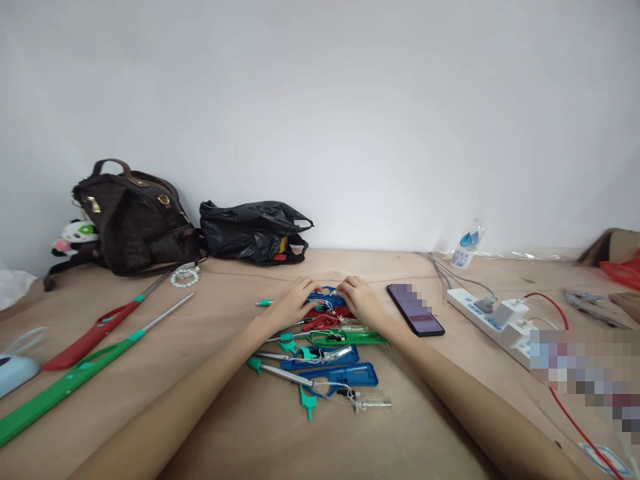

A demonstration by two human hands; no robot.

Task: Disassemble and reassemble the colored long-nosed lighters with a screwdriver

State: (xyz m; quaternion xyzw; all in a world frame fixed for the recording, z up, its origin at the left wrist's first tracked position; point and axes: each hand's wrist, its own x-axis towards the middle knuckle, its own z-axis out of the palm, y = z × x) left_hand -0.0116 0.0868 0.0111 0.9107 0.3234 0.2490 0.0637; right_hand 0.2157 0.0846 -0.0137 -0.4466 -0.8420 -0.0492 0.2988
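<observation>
Several opened gas lighters lie in a row on the covered table, with their metal tubes pointing left. At the far end of the row, both my hands are on a blue lighter (326,301) with white wires. My left hand (296,303) has its fingers closed on the lighter's left part. My right hand (364,304) grips its right end with bent fingers; the fingertips are partly hidden. Nearer to me are a red lighter (325,323), a green lighter (370,337) and two blue casings (363,375). A clear fuel tank (376,403) and a teal trigger (309,400) lie by the nearest one.
On the left lie a whole red lighter (83,343) and green lighter (70,387), with a bracelet (185,276) behind. A backpack (145,220) and black plastic bag (245,230) stand by the wall. To the right are a phone (413,310) and a power strip (480,323) with cables.
</observation>
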